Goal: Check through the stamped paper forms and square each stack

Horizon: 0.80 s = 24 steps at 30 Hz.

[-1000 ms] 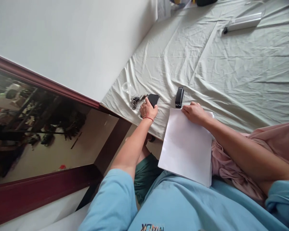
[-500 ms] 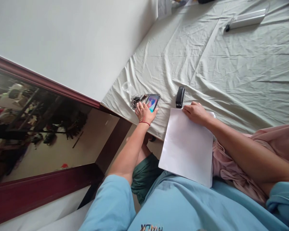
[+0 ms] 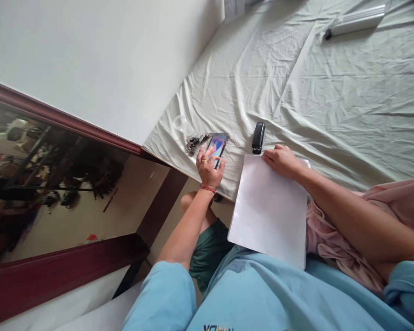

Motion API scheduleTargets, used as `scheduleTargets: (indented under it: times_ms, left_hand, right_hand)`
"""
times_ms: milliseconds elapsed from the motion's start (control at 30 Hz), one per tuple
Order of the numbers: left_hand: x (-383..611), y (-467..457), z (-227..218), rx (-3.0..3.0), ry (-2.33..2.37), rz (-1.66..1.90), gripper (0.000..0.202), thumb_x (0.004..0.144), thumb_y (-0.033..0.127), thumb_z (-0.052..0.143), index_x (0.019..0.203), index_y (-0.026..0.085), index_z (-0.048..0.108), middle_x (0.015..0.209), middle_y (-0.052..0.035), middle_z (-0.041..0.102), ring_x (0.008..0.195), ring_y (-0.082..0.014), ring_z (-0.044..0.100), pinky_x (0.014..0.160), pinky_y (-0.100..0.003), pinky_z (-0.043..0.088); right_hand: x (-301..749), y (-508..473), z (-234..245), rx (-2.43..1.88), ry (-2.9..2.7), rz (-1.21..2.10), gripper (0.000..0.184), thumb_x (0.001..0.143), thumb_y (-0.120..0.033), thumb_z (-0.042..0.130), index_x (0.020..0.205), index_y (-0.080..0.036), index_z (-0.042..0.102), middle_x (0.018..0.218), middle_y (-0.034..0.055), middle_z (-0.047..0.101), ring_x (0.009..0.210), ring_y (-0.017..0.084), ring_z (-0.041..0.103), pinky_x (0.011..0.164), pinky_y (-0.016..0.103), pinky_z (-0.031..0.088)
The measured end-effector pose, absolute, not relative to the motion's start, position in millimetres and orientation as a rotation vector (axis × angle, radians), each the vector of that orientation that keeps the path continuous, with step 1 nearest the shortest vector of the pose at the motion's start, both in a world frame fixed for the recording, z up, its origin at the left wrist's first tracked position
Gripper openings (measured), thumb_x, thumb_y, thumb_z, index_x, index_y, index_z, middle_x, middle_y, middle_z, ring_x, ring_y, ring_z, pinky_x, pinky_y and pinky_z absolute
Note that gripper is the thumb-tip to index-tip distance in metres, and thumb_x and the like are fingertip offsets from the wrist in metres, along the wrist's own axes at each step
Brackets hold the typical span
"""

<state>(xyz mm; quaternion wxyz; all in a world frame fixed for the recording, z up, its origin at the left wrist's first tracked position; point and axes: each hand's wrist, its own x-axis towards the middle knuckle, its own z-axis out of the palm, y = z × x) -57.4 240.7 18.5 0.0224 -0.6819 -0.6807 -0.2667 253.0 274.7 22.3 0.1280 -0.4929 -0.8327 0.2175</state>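
My left hand (image 3: 209, 169) grips a phone (image 3: 217, 144) with a lit, colourful screen, lifted a little over the edge of the pale green bed sheet (image 3: 331, 92). A bunch of dark keys (image 3: 194, 142) lies just left of the phone. My right hand (image 3: 281, 161) rests with curled fingers on the top edge of a white sheet of paper (image 3: 269, 211) that lies across my lap and the bed edge. A black stapler (image 3: 258, 137) sits on the sheet just beyond my right hand.
A clear plastic piece (image 3: 181, 123) lies near the keys. A long white object with a dark end (image 3: 357, 19) lies at the far right of the bed. A white wall (image 3: 100, 55) and a dark red frame (image 3: 72, 122) run along the left. Pink cloth (image 3: 393, 197) lies at right.
The phone's screen has lit up, and my left hand has closed round it and drawn it slightly toward me. My right hand has stayed on the paper.
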Motion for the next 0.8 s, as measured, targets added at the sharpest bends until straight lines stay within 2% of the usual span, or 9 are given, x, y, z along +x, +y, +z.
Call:
scheduleTargets:
  times_ms: [133,333,467,600,800]
  left_hand:
    - [-64.5,235.1,13.4,-1.851,-2.262,-0.949,0.023,0.1,0.039,0.07,0.112,0.02,0.072,0.162,-0.0242,0.063,0.172,-0.0381,0.036,0.14,-0.059,0.031]
    - [-61.4,228.4,16.8,-1.737,-2.445,-0.89,0.037,0.103,0.039,0.066,0.133,0.017,0.067,0.173,-0.0256,0.052,0.176,-0.0374,0.028,0.144,-0.06,0.022]
    - [-50.6,226.7,25.1,-1.705,-2.546,-0.671,0.045,0.106,0.041,0.062,0.144,0.017,0.067,0.183,-0.0222,0.04,0.179,-0.0369,0.018,0.144,-0.063,0.017]
    - [-44.6,225.8,29.7,-1.718,-2.571,-0.462,0.053,0.109,0.047,0.056,0.155,0.022,0.066,0.189,-0.0167,0.029,0.18,-0.0373,0.014,0.143,-0.069,0.016]
    - [-45.9,227.2,27.7,-1.735,-2.588,-0.357,0.058,0.11,0.051,0.053,0.162,0.026,0.063,0.191,-0.0138,0.026,0.18,-0.0385,0.013,0.141,-0.073,0.017]
  right_hand:
    - [253.6,274.7,21.5,-1.426,-2.424,0.637,0.035,0.114,-0.033,0.047,0.09,-0.021,0.07,0.084,0.0105,0.07,0.099,0.03,0.062,0.091,0.039,0.039]
    - [255.0,275.3,23.5,-1.418,-2.438,0.657,0.036,0.114,-0.035,0.045,0.091,-0.022,0.07,0.085,0.011,0.07,0.1,0.03,0.061,0.09,0.04,0.039]
    - [256.1,275.5,25.8,-1.398,-2.44,0.674,0.038,0.114,-0.036,0.043,0.089,-0.022,0.068,0.084,0.011,0.069,0.097,0.03,0.061,0.089,0.04,0.039]
    - [257.1,276.3,25.9,-1.389,-2.445,0.692,0.04,0.114,-0.038,0.041,0.092,-0.022,0.07,0.086,0.0117,0.07,0.099,0.031,0.061,0.09,0.041,0.04]
    - [258.2,277.2,24.7,-1.366,-2.445,0.704,0.04,0.114,-0.038,0.042,0.09,-0.022,0.069,0.085,0.0125,0.071,0.099,0.031,0.061,0.089,0.041,0.04]
